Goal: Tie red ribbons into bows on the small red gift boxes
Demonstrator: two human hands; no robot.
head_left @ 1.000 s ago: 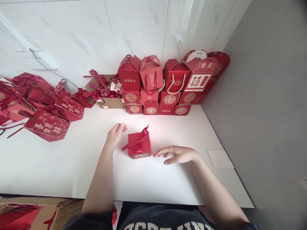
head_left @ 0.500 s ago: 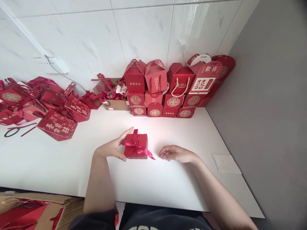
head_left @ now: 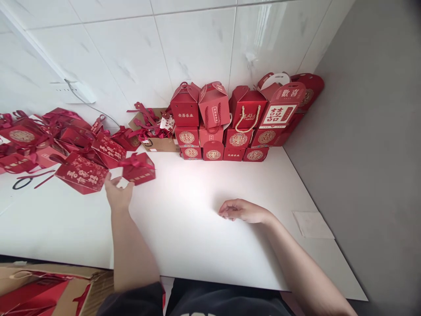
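Note:
A small red gift box [head_left: 142, 174] with a pink ribbon bow stands on the white table at the left, by the pile of other boxes. Close against its left side is my left hand [head_left: 119, 193], thumb toward the box and fingers spread, between it and a larger red box with white characters [head_left: 82, 172]. My left hand is open, and I see no grip on either box. On the middle right of the table rests my right hand [head_left: 241, 210], its fingers loosely curled together with nothing in them.
Stacked red boxes [head_left: 213, 151] line the tiled wall. A cardboard box [head_left: 161, 144] of ribboned pieces stands beside them. A black ring [head_left: 22, 182] lies at the left. A white paper [head_left: 313, 224] lies near the grey partition [head_left: 371, 153]. Below left is an open carton [head_left: 101, 289].
The ribboned gift box has moved from the middle of the table to the left, beside the pile, along with my left hand. My right hand has stayed in place.

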